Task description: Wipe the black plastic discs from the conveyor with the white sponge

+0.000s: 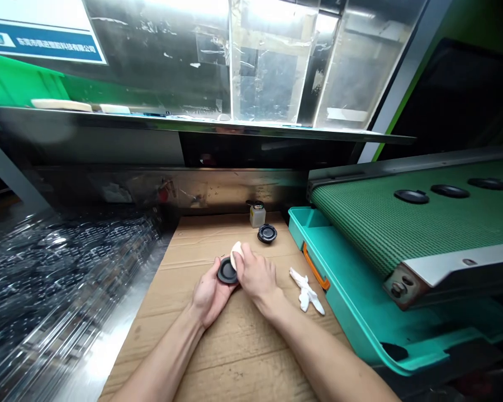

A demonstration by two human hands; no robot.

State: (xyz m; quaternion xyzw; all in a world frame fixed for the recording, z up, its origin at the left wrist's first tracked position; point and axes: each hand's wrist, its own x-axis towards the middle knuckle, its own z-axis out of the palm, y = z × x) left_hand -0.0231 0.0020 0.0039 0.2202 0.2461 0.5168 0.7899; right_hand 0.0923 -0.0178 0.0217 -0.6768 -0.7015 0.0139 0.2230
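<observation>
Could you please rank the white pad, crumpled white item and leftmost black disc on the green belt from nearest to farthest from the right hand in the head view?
1. White pad: held in the right hand.
2. Crumpled white item: on the cardboard, to the hand's right.
3. Leftmost black disc: far right, on the green belt.

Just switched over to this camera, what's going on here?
A person's left hand holds a round black part, while the right hand holds a whitish pad at its edge. Both hands are over a sheet of cardboard. Beyond them are another dark round piece and a small bottle; a crumpled white item lies to the right. More black discs lie on the green conveyor belt.
</observation>
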